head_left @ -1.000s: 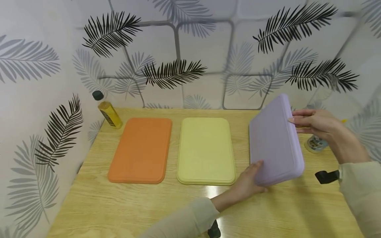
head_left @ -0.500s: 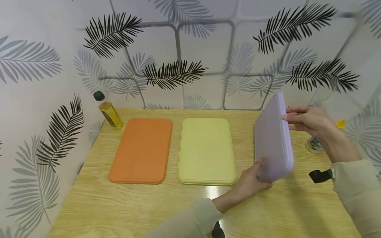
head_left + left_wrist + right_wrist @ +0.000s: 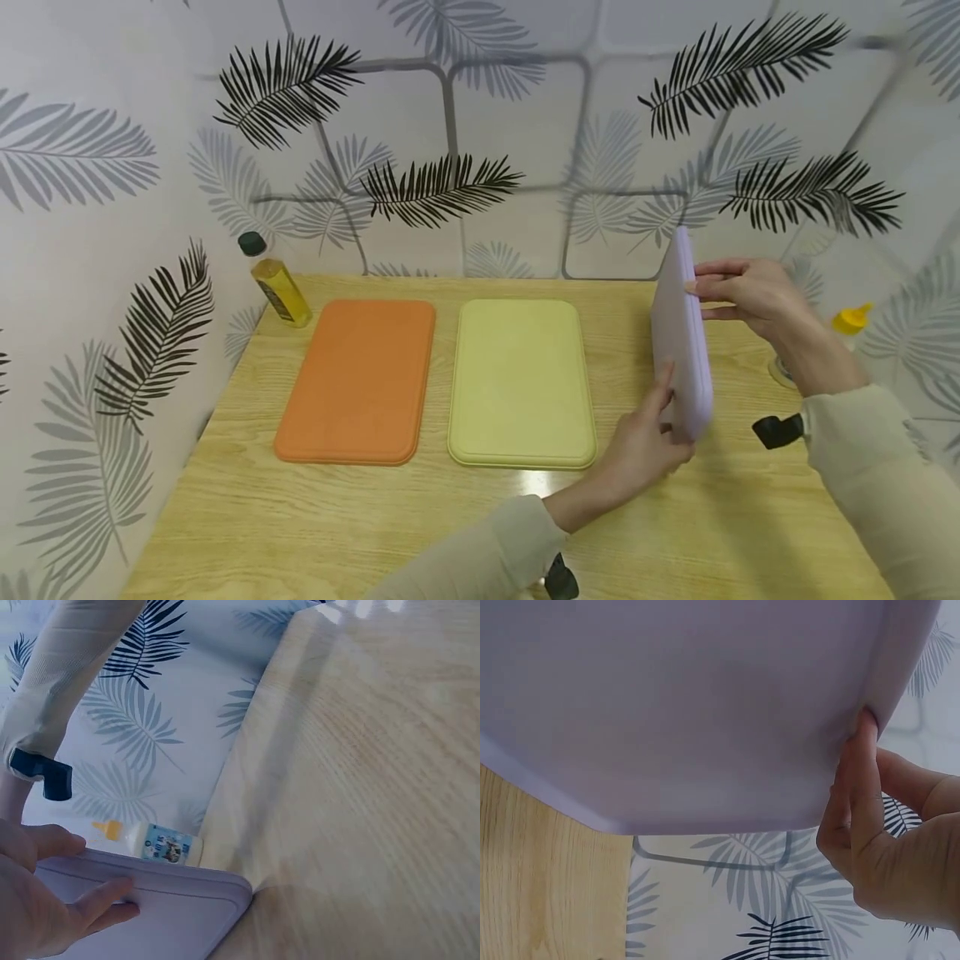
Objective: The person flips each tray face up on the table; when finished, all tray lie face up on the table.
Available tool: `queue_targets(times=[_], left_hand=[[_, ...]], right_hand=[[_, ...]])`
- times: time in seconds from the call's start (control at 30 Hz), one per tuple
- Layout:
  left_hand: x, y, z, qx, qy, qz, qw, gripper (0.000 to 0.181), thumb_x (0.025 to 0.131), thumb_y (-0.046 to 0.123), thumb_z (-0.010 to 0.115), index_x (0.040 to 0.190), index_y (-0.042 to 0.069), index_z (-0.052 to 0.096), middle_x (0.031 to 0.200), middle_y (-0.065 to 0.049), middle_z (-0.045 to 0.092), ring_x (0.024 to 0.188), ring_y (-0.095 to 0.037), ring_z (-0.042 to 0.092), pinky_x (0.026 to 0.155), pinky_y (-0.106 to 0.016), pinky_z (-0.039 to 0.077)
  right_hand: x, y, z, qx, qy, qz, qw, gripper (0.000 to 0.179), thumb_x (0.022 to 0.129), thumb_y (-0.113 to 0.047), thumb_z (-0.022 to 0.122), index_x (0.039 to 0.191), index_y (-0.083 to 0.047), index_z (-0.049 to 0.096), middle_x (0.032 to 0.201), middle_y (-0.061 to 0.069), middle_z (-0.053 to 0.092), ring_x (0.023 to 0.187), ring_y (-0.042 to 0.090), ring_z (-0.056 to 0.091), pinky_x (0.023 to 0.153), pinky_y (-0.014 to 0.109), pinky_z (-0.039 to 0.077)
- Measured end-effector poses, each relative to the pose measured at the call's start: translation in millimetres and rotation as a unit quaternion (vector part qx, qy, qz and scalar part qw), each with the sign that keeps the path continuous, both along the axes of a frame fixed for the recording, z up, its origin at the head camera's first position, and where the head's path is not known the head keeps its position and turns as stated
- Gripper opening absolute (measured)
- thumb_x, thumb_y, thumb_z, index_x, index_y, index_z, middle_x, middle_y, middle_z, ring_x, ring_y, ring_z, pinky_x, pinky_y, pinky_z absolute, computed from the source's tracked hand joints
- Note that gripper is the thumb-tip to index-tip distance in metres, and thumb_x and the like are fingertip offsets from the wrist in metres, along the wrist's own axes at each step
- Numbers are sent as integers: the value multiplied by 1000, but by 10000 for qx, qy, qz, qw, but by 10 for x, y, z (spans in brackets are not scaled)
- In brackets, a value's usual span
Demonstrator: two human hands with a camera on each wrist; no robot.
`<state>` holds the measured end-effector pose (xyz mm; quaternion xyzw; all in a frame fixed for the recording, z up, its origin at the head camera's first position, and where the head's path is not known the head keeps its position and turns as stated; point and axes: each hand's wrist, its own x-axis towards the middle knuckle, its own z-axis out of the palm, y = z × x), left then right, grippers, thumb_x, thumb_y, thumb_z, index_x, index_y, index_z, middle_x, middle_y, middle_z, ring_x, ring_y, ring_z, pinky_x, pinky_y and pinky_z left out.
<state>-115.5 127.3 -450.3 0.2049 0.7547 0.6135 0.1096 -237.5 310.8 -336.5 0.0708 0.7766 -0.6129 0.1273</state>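
A flat lavender tray (image 3: pixel 675 342) with rounded corners stands nearly on edge at the right of the table. My left hand (image 3: pixel 641 446) grips its near lower edge, the thumb lying along the left face. My right hand (image 3: pixel 750 296) pinches the upper edge, its fingers reaching round the rim. In the left wrist view, fingers (image 3: pixel 105 904) spread over the tray's pale face. The right wrist view shows the tray's broad underside from close up, fingertips (image 3: pixel 866 724) curled at its rim. To the left, a yellow tray (image 3: pixel 522 383) and an orange tray (image 3: pixel 356 379) lie flat.
An oil bottle (image 3: pixel 281 287) with a dark green cap stands at the back left corner. Behind my right wrist is a white bottle (image 3: pixel 161 844) with a yellow cap (image 3: pixel 852 318), partly hidden. A leaf-patterned wall (image 3: pixel 517 125) borders the wooden table (image 3: pixel 315 533).
The lavender tray has turned steeper, from leaning to nearly edge-on in the head view. My right hand has moved left with it; my left hand has shifted slightly right, still gripping.
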Motion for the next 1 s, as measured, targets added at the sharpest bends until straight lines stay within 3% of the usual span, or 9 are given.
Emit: queue_targets(times=[0.1, 0.23, 0.37, 0.43, 0.5, 0.6, 0.77, 1.0], left_hand=[[7, -7, 72, 5, 433, -22, 9991, 107, 82, -5, 70, 155, 35, 3, 149, -13, 39, 109, -20, 61, 69, -9, 49], [18, -24, 144, 12, 1117, -84, 9937, 105, 85, -7, 66, 155, 31, -3, 151, -15, 34, 115, -19, 57, 76, -7, 47], [11, -22, 194, -228, 1706, 16, 9851, 100, 85, -4, 67, 156, 28, 3, 143, -17, 42, 113, -12, 55, 79, -8, 46], [4, -15, 206, -340, 1844, 71, 9822, 95, 85, -2, 67, 156, 27, 11, 141, -16, 46, 111, -9, 55, 79, -9, 47], [-4, -11, 217, -409, 1869, 91, 9815, 88, 86, 1, 67, 155, 26, 18, 142, -13, 46, 114, -8, 53, 82, -10, 46], [-13, -11, 242, -339, 1626, 69, 9861, 77, 90, 6, 64, 153, 26, 27, 146, -10, 43, 116, -7, 52, 84, -10, 46], [-14, -39, 319, -140, 1175, 75, 9929, 70, 93, 11, 62, 152, 27, 29, 147, -9, 41, 116, -10, 54, 85, -11, 46], [-12, -48, 382, -12, 1071, 155, 9941, 63, 95, 12, 60, 151, 21, 32, 149, -9, 38, 122, -11, 49, 87, -11, 44]], right_hand=[[-21, -38, -3, 219, 12, 45, 9998, 62, 89, -22, 71, 136, 5, 41, 88, -15, 65, 84, 3, 64, 79, 28, 57], [-31, -48, -6, 289, 18, 42, 9996, 62, 91, -20, 69, 138, 6, 39, 86, -15, 65, 84, 1, 64, 79, 28, 57], [-32, -47, -9, 336, 47, 34, 9994, 62, 91, -21, 69, 138, 6, 39, 87, -15, 65, 85, 1, 64, 79, 28, 57], [-36, -54, -10, 345, 41, 61, 9994, 62, 91, -20, 69, 139, 7, 39, 87, -14, 65, 85, 2, 64, 79, 29, 57], [-42, -62, -10, 343, 2, 94, 9994, 62, 91, -19, 68, 139, 7, 38, 86, -13, 65, 85, 3, 64, 79, 29, 57], [-51, -74, -10, 403, -65, 165, 9990, 61, 92, -17, 67, 139, 7, 38, 86, -12, 65, 85, 5, 64, 79, 30, 57], [-84, -113, -3, 419, -152, 242, 9987, 62, 91, -17, 67, 139, 8, 37, 86, -11, 65, 84, 5, 64, 80, 32, 57], [-119, -164, 0, 497, -120, 325, 9982, 61, 92, -15, 66, 140, 10, 37, 88, -10, 65, 84, 7, 64, 79, 32, 57]])
